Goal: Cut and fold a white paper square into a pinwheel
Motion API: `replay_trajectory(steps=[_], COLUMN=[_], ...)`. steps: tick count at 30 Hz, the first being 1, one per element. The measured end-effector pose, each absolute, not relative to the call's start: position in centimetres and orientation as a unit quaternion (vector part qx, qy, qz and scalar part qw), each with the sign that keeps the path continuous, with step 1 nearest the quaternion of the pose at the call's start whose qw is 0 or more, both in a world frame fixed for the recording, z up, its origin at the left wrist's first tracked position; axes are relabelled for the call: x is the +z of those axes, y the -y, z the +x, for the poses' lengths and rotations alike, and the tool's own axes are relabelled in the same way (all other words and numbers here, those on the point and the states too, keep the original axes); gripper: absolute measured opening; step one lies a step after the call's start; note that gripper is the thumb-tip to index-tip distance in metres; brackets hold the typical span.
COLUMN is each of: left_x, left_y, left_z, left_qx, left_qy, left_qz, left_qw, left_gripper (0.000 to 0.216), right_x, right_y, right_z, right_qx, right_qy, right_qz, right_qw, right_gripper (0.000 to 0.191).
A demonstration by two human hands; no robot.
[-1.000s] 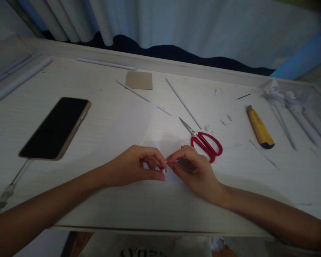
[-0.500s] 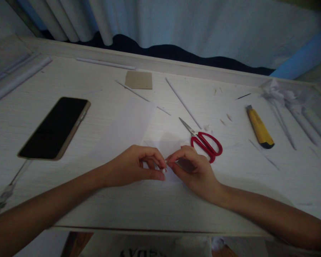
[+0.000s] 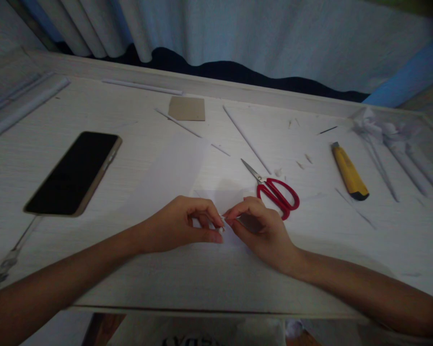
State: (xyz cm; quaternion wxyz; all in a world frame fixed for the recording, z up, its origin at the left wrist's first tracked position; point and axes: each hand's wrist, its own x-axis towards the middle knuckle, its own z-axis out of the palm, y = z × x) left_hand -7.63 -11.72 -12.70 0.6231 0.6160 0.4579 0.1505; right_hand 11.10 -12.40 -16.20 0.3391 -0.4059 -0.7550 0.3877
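Hands meet at the near middle of the white table (image 3: 94,269), fingertips to fingertips. The left hand (image 3: 180,226) and the right hand (image 3: 256,228) each pinch, thumb against forefinger, one small white paper piece (image 3: 222,226) held between them just above the tabletop; it is too small and dim to tell its shape. A pale sheet of paper (image 3: 173,168) lies flat just beyond the left hand, and a second, smaller sheet (image 3: 223,197) sits under and behind the fingers.

One pair of red-handled scissors (image 3: 276,190) lies closed just beyond the right hand, blades pointing away to the left. One yellow utility knife (image 3: 349,170) rests well to the right. One dark phone (image 3: 74,173) lies face up on the left, a cable (image 3: 14,252) running from its near end. One square of brown cardboard (image 3: 186,108) sits toward the far edge. Three thin rolled paper sticks show in the middle ( (image 3: 247,139), (image 3: 191,129), (image 3: 142,86)), and a loose pile of more rolled and crumpled paper (image 3: 397,149) fills the far right (count unclear). Small scraps (image 3: 303,161) dot the surface near the knife.
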Motion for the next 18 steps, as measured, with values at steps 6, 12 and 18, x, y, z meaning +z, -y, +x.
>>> replay_trajectory(steps=[6, 12, 18], left_x=[-12.72, -12.75, -12.79], left_y=[11.73, 11.67, 11.81], left_z=[-7.7, -7.67, -7.68], left_qx=[0.153, 0.153, 0.157], left_qy=[-0.459, -0.46, -0.457], left_qz=[0.62, 0.617, 0.614], left_qw=[0.618, 0.62, 0.624], left_gripper=[0.013, 0.013, 0.014], right_x=[-16.19, -16.14, -16.06], right_y=[12.41, 12.41, 12.47], right_z=[11.04, 11.04, 11.09], right_qx=[0.382, 0.389, 0.387], right_qy=[0.757, 0.753, 0.759], right_qz=[-0.407, -0.406, -0.4], right_qw=[0.339, 0.342, 0.339], right_gripper=[0.012, 0.013, 0.013])
